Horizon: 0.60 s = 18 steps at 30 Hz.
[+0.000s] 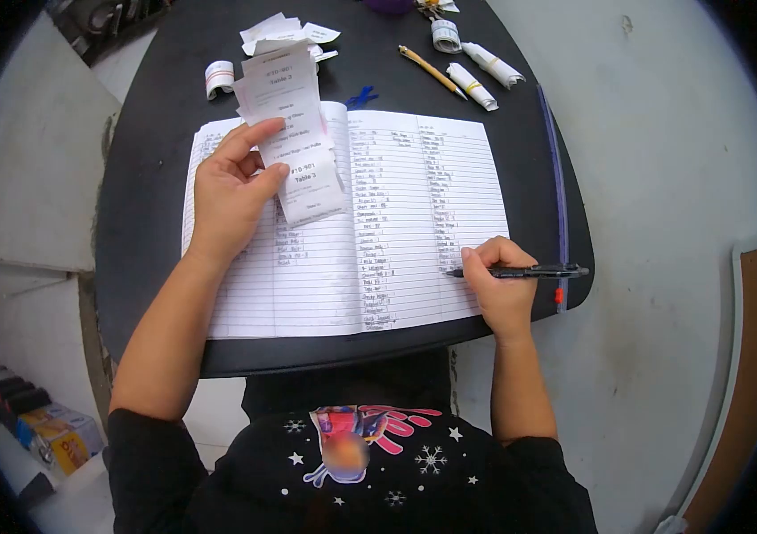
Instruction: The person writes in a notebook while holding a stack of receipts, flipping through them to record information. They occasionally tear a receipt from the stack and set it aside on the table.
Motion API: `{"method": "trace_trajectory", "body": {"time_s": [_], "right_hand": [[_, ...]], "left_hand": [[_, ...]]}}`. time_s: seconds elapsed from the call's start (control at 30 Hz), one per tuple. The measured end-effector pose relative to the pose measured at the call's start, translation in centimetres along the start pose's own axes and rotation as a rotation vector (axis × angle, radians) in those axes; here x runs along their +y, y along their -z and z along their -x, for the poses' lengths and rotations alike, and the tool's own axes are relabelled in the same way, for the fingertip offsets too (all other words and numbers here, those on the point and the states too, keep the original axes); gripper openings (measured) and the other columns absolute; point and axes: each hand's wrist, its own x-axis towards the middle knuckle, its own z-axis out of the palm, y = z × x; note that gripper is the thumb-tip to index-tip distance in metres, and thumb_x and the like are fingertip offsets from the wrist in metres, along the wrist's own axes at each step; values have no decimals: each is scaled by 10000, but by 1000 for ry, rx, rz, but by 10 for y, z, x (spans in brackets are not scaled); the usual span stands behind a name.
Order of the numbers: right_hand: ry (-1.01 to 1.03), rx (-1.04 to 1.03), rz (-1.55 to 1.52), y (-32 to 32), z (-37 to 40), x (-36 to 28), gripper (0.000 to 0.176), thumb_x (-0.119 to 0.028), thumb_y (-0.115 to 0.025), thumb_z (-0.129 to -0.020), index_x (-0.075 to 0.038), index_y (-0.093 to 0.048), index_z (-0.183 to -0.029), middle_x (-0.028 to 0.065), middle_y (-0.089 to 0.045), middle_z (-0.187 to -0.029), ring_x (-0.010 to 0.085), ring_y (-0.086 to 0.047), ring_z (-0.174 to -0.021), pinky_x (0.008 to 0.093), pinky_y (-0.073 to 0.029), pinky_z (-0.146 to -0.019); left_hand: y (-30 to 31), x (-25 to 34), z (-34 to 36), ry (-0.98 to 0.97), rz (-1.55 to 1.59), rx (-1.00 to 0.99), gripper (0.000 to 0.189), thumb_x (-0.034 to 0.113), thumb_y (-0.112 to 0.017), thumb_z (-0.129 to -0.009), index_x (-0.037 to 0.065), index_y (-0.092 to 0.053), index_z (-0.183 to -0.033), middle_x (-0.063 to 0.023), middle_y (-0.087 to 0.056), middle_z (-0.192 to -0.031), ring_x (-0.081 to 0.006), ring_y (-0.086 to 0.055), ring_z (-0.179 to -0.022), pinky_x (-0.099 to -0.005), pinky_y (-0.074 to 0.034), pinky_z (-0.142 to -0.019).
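An open lined notebook filled with handwritten columns lies on a round black table. My left hand rests on the left page and pinches a stack of white receipts that stands up over the book's middle. My right hand sits at the lower right of the right page and grips a black pen, its tip touching the paper near the last written column.
At the table's far side lie loose receipts, several rolled paper slips, a small paper roll, a wooden pencil and a blue ribbon. Boxes and packets stand on the floor at the lower left.
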Motion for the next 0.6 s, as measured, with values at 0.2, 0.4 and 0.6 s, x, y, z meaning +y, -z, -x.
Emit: {"method": "trace_trajectory", "body": {"time_s": [0.2, 0.4, 0.6], "right_hand": [[91, -19, 64, 0, 1, 5, 251, -33, -676, -758, -31, -502, -578, -20, -513, -536, 37, -430, -515, 220, -339, -474], [40, 0, 46, -1, 1, 0, 258, -33, -674, -754, -28, -493, -570, -18, -506, -533, 39, -425, -515, 222, -337, -473], [62, -9, 65, 0, 0, 3, 257, -33, -674, -752, -29, -493, -570, -20, -497, -529, 38, -416, -511, 225, -330, -469]], "left_hand": [[-1, 1, 1, 0, 2, -4, 445, -78, -607, -768, -3, -560, -1204, -146, -535, -1239, -162, -598, -968, -284, -503, -874], [-2, 5, 2, 12, -60, -5, 447, -77, -610, -765, -9, -558, -1203, -150, -531, -1236, -173, -599, -979, -290, -502, -881], [-2, 5, 2, 8, -39, -3, 443, -95, -607, -749, -31, -564, -1185, -139, -503, -1256, -159, -600, -963, -259, -505, -851]]}}
